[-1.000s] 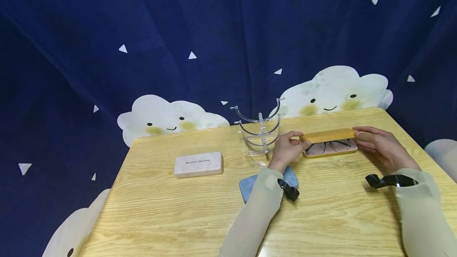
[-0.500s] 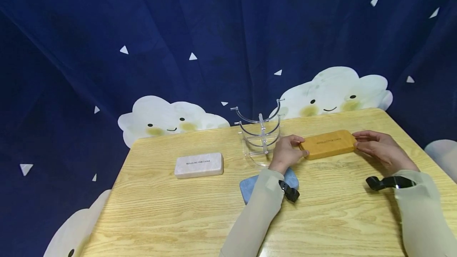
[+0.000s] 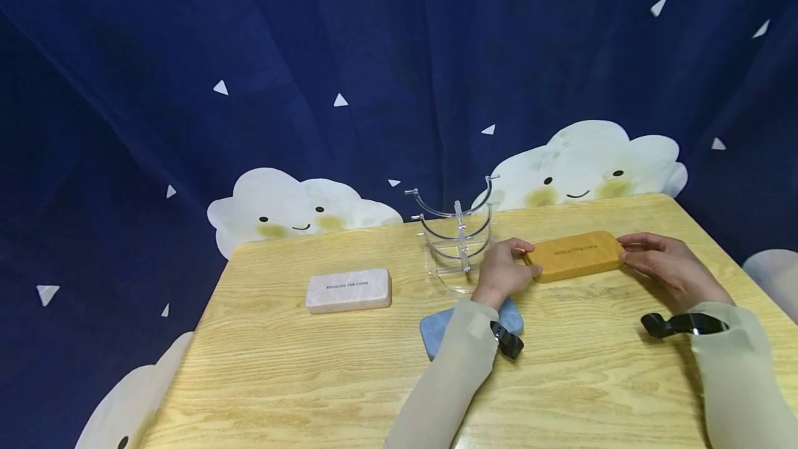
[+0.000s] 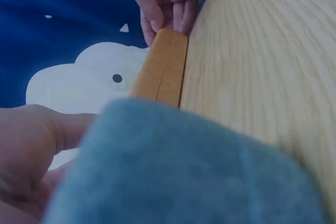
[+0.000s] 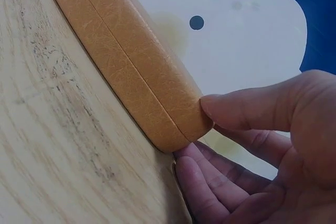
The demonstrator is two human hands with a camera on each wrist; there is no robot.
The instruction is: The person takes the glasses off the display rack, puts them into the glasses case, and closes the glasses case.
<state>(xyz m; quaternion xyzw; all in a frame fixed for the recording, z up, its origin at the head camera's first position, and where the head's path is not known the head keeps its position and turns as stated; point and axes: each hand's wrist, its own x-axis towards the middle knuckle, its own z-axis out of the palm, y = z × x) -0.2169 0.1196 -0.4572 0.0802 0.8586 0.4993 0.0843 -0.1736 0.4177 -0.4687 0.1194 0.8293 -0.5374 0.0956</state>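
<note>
An orange glasses case (image 3: 576, 256), its lid down, lies on the right part of the table in the head view. My left hand (image 3: 502, 271) holds its left end between thumb and fingers. At the opposite end, my right hand (image 3: 676, 270) pinches the corner. The right wrist view shows the thumb (image 5: 231, 113) against the case's end, with the other fingers at its lower edge. A blue glasses case (image 4: 184, 161) fills the foreground of the left wrist view and hides where the left fingers meet the orange case. In the head view it is partly under my left forearm.
A clear tiered display stand (image 3: 461, 248) stands behind and left of my left hand. Farther left lies a white glasses case (image 3: 348, 290) with printed lettering. The wooden table (image 3: 280, 366) ends at a dark blue curtain (image 3: 312, 40) with clouds.
One second ago the orange case's lid was partly raised, with eyeglasses visible inside. The lid has come down and covers them. Both hands have stayed at its ends.
</note>
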